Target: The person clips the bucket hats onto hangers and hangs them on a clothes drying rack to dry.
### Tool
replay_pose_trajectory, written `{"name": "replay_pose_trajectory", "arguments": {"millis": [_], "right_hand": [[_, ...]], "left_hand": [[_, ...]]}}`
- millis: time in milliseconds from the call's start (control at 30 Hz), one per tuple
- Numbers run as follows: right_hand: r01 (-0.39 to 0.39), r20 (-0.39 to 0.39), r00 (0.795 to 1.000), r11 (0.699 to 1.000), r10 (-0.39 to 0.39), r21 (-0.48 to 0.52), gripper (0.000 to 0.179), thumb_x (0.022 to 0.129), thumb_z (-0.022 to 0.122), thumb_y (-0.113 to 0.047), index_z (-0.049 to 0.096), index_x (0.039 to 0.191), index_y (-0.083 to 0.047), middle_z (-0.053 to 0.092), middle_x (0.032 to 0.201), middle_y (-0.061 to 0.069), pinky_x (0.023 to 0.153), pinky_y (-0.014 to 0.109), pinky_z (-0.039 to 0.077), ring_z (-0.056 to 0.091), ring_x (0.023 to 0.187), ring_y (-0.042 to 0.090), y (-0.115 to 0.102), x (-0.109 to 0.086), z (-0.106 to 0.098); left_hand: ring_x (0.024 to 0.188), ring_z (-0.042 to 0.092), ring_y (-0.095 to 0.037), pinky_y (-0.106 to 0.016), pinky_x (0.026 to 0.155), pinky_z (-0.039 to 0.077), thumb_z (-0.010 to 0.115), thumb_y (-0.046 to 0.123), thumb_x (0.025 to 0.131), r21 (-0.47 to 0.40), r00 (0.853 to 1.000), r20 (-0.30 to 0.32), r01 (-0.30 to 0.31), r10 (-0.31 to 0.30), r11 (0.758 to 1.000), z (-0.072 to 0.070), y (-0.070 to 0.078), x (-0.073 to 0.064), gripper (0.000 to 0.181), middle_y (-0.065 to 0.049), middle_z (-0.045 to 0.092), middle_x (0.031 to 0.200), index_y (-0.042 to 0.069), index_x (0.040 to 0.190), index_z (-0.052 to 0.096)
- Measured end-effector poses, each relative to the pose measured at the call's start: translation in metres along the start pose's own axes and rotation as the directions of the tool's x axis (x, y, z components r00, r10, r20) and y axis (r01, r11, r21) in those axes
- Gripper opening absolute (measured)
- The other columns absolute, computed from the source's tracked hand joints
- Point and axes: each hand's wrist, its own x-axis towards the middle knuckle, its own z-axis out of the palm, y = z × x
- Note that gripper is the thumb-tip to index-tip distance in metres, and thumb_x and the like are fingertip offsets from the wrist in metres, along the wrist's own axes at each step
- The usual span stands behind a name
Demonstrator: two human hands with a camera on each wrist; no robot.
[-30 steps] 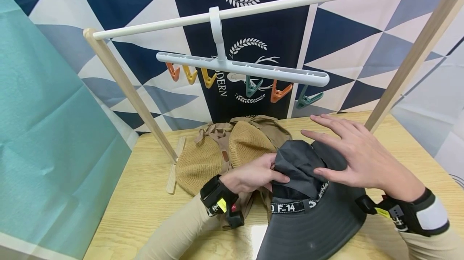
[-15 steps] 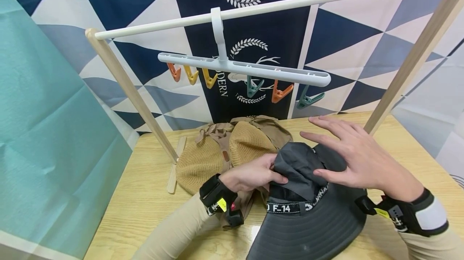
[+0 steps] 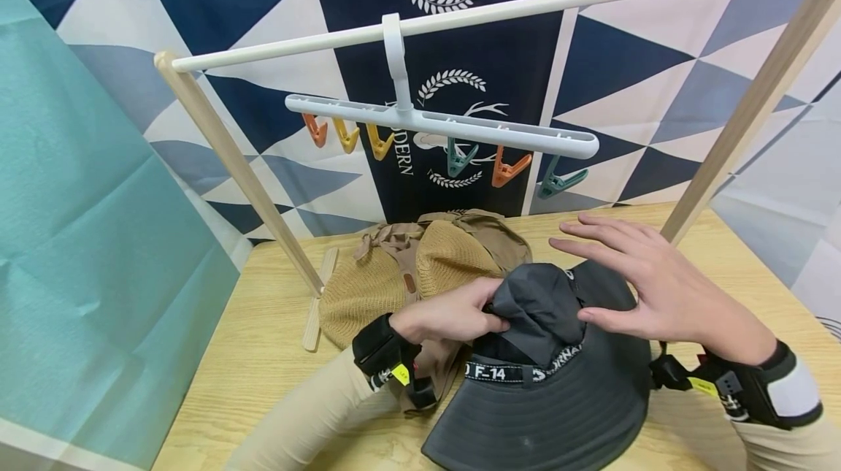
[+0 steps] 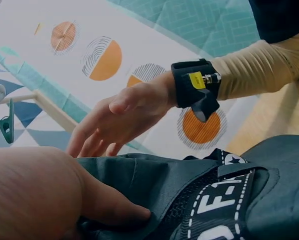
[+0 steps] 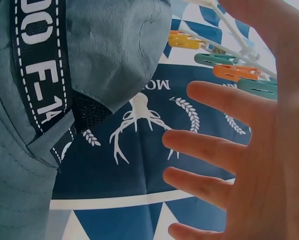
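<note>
A dark grey bucket hat (image 3: 545, 398) with a black lettered band (image 3: 502, 372) is held up in front of me, its wide brim toward me. My left hand (image 3: 453, 310) grips the crown from the left; the left wrist view shows its thumb (image 4: 114, 205) pressing the cloth, with the other fingers hidden behind. My right hand (image 3: 657, 288) hovers at the hat's right side with its fingers spread. In the right wrist view those fingers (image 5: 209, 150) are apart from the hat and hold nothing.
Brown and tan woven hats (image 3: 368, 288) lie on the wooden table (image 3: 250, 383) behind the left hand. Above, a pale hanger (image 3: 434, 123) with several coloured clips (image 3: 506, 166) hangs from a white rod (image 3: 499, 12) on wooden posts (image 3: 236, 171).
The dark hat has moved a little left and toward me, tilting slightly, with the left hand moving along. My right hand has shifted slightly right, still spread.
</note>
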Motion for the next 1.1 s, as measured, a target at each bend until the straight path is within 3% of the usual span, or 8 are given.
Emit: {"name": "replay_pose_trajectory", "arguments": {"millis": [133,433,567,833,1100], "right_hand": [[-0.01,0.008,1.0,1.0,0.01,0.006,0.089,0.082,0.094,-0.06,0.066,0.158,-0.022,0.068,0.159,0.011,0.123,0.027,0.028,0.047,0.159,0.006,-0.001,0.0,0.0],[-0.028,0.064,0.998,0.998,0.025,0.05,0.096,0.073,0.101,-0.049,0.066,0.158,-0.023,0.069,0.156,0.009,0.127,0.009,0.019,0.049,0.153,0.002,-0.002,0.0,-0.001],[-0.038,0.095,0.995,0.997,0.032,0.065,0.096,0.071,0.102,-0.046,0.067,0.157,-0.025,0.07,0.154,0.005,0.13,0.009,0.017,0.051,0.151,0.002,-0.003,0.0,0.0],[-0.052,0.148,0.989,0.978,0.022,0.204,0.094,0.075,0.102,-0.043,0.064,0.159,-0.026,0.071,0.156,0.003,0.137,0.014,0.007,0.054,0.15,-0.002,-0.002,-0.005,0.0],[-0.075,0.197,0.979,0.99,0.05,0.121,0.1,0.072,0.104,-0.046,0.062,0.161,-0.03,0.072,0.153,-0.003,0.116,0.016,0.038,0.063,0.14,0.006,-0.003,-0.007,0.002]], "left_hand": [[0.109,0.059,-0.01,-0.018,0.102,0.045,0.062,-0.006,0.106,0.039,1.0,0.014,-0.013,0.013,0.999,-0.002,-0.001,-0.001,0.032,-0.016,0.069,0.129,-0.002,0.137,0.066],[0.099,0.054,-0.006,-0.018,0.094,0.044,0.062,-0.006,0.107,0.134,0.999,0.014,-0.034,0.033,0.99,-0.004,0.006,-0.006,0.014,-0.008,0.066,0.11,-0.001,0.118,0.068],[0.098,0.054,-0.007,-0.018,0.093,0.044,0.062,-0.004,0.107,0.191,0.999,-0.001,-0.034,0.034,0.981,-0.004,0.008,-0.009,0.01,-0.006,0.065,0.108,0.001,0.113,0.068],[0.097,0.055,-0.011,-0.021,0.09,0.043,0.06,-0.003,0.106,0.308,0.998,-0.033,-0.033,0.045,0.951,-0.001,0.013,-0.013,0.011,-0.003,0.061,0.103,0.006,0.107,0.066],[0.099,0.056,-0.011,-0.021,0.093,0.045,0.06,-0.001,0.107,0.346,0.998,-0.028,-0.035,0.047,0.938,-0.001,0.019,-0.016,0.012,-0.002,0.063,0.103,0.009,0.108,0.066]]}}
